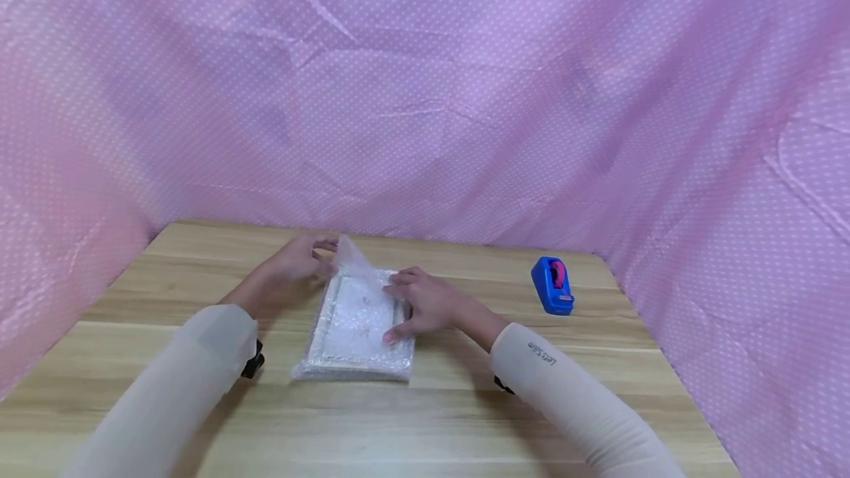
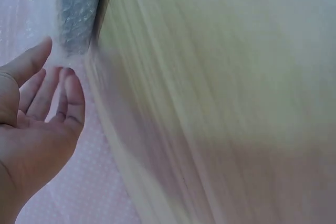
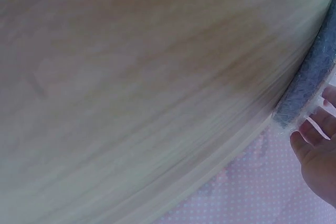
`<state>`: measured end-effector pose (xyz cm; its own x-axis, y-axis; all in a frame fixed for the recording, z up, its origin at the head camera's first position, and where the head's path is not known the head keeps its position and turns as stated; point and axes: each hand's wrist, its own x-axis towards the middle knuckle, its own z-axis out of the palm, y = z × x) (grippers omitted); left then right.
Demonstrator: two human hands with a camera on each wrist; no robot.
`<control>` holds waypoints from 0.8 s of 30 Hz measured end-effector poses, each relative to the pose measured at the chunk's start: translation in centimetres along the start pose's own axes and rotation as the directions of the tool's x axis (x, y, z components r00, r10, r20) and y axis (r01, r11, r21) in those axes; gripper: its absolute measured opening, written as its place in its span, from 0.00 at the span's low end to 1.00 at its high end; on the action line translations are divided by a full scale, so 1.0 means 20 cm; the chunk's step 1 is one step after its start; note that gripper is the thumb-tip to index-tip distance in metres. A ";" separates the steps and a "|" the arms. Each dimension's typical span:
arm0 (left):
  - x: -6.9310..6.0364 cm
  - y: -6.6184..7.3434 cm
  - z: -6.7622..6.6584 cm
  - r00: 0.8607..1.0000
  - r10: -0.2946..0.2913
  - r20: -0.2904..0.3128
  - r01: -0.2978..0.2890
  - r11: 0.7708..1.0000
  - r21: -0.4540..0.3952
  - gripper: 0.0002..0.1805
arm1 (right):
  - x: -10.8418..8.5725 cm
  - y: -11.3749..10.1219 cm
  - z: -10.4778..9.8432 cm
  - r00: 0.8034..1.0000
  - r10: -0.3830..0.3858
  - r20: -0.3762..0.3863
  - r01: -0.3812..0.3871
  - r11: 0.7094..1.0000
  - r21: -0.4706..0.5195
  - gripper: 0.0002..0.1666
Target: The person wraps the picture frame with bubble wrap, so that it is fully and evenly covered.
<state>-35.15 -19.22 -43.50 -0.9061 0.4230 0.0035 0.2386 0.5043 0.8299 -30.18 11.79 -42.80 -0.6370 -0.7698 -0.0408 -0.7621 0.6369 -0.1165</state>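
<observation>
A flat rectangular frame-like item in bubble wrap [image 1: 355,323] lies on the wooden table. At its far left corner a loose flap of the wrap [image 1: 350,255] stands up beside the fingers of the left hand [image 1: 299,258]. In the left wrist view the left hand [image 2: 42,124] has bent, parted fingers next to the wrapped corner [image 2: 79,19]; whether they touch the wrap is unclear. The right hand [image 1: 425,305] rests with spread fingers on the item's right side. The right wrist view shows the right hand [image 3: 320,156] at the wrapped edge [image 3: 307,82].
A blue tape dispenser [image 1: 551,288] with a pink roll stands at the right on the wooden table [image 1: 465,419]. Pink dotted cloth [image 1: 425,94] hangs behind the table and along its sides.
</observation>
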 end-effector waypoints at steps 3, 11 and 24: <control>0.02 -0.01 0.01 0.999 -0.034 -0.004 0.034 0.999 0.000 0.28 | 0.00 0.00 0.01 1.000 -0.004 -0.008 0.004 1.000 -0.004 0.58; 0.03 -0.03 0.05 0.995 -0.031 -0.090 0.030 0.999 -0.013 0.08 | 0.00 -0.01 0.00 1.000 0.008 -0.008 -0.008 1.000 -0.006 0.61; 0.03 -0.05 0.10 0.918 0.369 -0.146 -0.308 0.894 0.325 0.22 | 0.02 -0.02 -0.01 0.999 0.030 0.027 -0.029 0.999 -0.026 0.60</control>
<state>-35.31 -18.06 -45.44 -0.7948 0.4643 0.3907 0.6056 0.5656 0.5598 -30.08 11.25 -42.49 -0.6563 -0.7512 -0.0712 -0.7458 0.6601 -0.0895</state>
